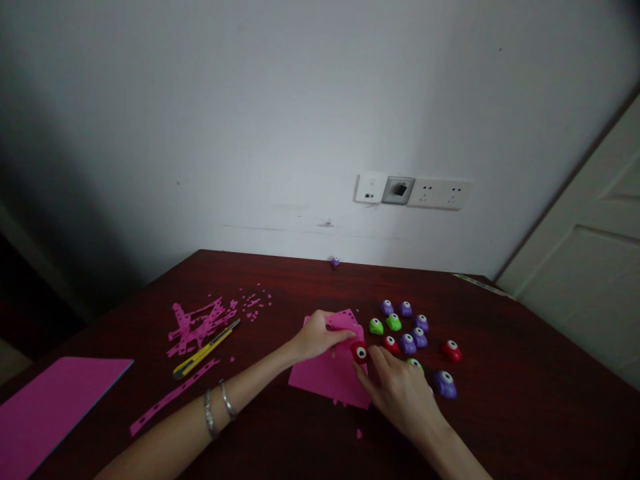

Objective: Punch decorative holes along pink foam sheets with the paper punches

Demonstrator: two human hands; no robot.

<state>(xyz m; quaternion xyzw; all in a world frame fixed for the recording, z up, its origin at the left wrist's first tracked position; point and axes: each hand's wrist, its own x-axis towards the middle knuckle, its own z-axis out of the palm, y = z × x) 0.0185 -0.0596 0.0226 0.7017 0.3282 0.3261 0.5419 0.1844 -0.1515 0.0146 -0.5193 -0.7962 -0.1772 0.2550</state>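
Observation:
A sheet of pink paper (325, 380) lies on the table, with punched holes along its far edge. My left hand (316, 338) pinches the paper near that edge, thumb on top. My right hand (397, 387) grips a small red craft punch (359, 352) with a white eye-like button, at the paper's right edge. Whether paper sits in the punch's slot I cannot tell. To the right of the paper stand several more punches: purple ones (421, 323), green ones (394, 322) and red ones (451, 351). Part of this group is hidden behind my right hand.
Left of the paper lie a yellow utility knife (206, 349), a punched pink strip (173, 398), a heap of pink scraps (193, 327) and tiny cut-outs (253, 305). A large pink sheet (60, 407) is at the left edge. One purple punch (335, 261) stands by the wall.

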